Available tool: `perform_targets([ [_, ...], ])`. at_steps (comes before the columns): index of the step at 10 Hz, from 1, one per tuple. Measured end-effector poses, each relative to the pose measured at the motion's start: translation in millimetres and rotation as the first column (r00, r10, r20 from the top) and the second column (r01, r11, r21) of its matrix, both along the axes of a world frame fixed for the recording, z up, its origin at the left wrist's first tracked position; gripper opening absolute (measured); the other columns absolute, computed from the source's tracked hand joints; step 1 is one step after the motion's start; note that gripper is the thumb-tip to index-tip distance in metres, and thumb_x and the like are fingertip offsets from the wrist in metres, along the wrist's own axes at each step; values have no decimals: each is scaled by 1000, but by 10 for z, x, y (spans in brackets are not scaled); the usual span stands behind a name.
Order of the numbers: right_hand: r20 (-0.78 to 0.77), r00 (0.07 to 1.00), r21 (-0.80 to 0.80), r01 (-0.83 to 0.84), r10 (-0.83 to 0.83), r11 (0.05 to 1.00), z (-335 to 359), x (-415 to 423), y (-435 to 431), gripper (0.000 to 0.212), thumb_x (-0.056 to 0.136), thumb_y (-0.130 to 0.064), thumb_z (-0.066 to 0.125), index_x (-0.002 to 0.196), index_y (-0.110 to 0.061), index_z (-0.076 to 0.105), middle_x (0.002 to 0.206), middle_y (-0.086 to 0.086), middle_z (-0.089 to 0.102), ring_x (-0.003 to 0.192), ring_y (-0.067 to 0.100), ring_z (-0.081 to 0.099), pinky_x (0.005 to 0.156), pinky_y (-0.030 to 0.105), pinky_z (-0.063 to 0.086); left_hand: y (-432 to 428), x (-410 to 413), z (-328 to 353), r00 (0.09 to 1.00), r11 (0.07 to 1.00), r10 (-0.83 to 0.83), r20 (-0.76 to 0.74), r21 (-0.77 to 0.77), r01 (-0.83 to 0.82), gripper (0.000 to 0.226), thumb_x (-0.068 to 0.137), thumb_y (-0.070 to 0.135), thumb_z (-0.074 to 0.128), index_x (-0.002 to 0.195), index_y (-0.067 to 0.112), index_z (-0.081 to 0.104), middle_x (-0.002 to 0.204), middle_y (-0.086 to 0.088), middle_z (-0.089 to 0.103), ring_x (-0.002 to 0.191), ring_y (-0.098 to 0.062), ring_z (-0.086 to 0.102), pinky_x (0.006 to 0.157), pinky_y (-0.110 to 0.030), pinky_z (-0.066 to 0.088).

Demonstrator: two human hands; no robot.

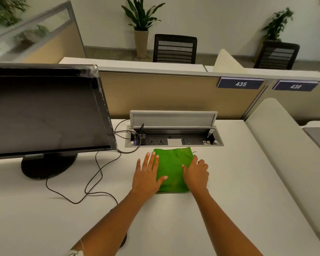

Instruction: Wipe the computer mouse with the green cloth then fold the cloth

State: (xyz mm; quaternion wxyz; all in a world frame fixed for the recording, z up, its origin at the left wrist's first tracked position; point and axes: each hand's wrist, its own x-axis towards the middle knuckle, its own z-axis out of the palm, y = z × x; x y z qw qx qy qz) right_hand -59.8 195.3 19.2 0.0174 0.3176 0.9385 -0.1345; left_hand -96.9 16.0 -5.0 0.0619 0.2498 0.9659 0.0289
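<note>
The green cloth (pixel 171 168) lies folded into a flat rectangle on the white desk (pixel 229 182), just in front of the socket box. My left hand (pixel 146 177) rests flat with fingers spread, partly on the cloth's left edge, its thumb on the cloth. My right hand (pixel 196 174) presses flat on the cloth's right edge. Neither hand grips anything. The computer mouse (pixel 125 240) is almost wholly hidden under my left forearm; only a dark sliver shows, with its cable running to it.
A black monitor (pixel 44 111) on a round stand fills the left. An open socket box (pixel 174 139) with plugs sits behind the cloth. A thin cable (pixel 92 182) loops across the desk on the left. A beige partition (pixel 155 93) closes the back; a white ledge (pixel 277 145) runs along the right.
</note>
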Motion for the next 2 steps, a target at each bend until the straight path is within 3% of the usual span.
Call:
perform_targets([
  [2, -199, 966, 47, -156, 162, 987, 531, -8, -451, 60, 96, -39, 47, 145, -12, 26, 142, 17, 42, 129, 32, 41, 100, 43, 44, -21, 54, 631, 982, 998, 47, -183, 42, -40, 84, 90, 68, 10, 148, 12, -14, 159, -7, -16, 145, -25, -18, 119, -50, -2],
])
